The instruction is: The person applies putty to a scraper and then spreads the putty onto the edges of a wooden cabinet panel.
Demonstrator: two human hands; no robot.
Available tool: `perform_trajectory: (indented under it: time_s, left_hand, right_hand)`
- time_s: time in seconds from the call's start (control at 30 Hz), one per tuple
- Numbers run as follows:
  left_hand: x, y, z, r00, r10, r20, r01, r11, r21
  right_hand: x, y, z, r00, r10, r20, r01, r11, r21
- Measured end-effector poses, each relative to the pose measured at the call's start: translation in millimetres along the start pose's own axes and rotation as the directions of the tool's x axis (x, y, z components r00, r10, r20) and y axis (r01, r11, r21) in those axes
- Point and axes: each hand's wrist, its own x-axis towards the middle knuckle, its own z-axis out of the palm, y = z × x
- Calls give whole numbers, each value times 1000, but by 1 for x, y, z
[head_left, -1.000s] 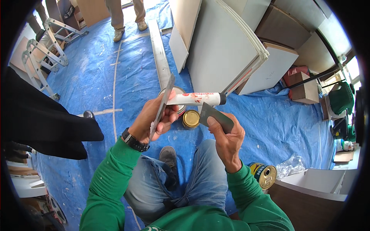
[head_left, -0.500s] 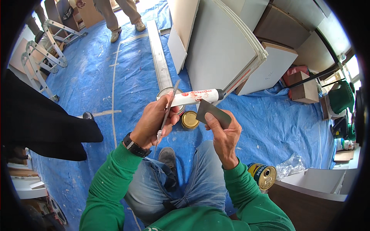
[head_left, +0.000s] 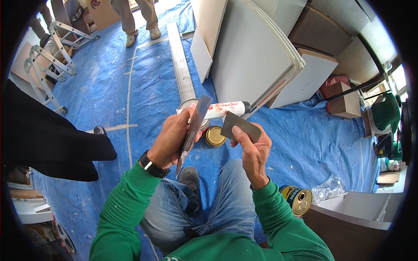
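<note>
Holding a putty knife [head_left: 194,126], left hand [head_left: 174,138]; right hand [head_left: 252,145] pinches scraper [head_left: 241,127].

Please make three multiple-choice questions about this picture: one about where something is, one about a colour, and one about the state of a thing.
1. Where does the round gold lid lie?
A. On the blue sheet in front of the knees
B. On the white boards
C. In the left hand

2. What colour are the person's sleeves?
A. Red
B. Green
C. White

3. What is the state of the can by the person's right side?
A. Open, lying on its side
B. Shut, standing upright
C. Crushed flat

Answers:
1. A: the lid rests on the blue sheet, below and between the two hands.
2. B: both forearms are covered in green cloth.
3. A: its round mouth faces the camera, so it lies tipped with no lid on.

The left hand holds a long flat blade and a white tube; the right hand grips a grey flat scraper.
</note>
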Motion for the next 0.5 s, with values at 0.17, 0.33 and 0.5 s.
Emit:
perform_trajectory:
  time_s: [0.17,0.33,0.5]
  left_hand:
    - [-3,4,9,997,31,-73,-26,997,71]
    - [-7,7,12,995,51,-89,-35,985,168]
    - [-14,12,20,992,115,-55,-104,980,171]
  right_hand:
    - [1,4,3,998,38,56,-42,996,79]
    - [5,6,2,999,29,23,-32,992,122]
    - [6,2,2,999,46,12,-47,981,187]
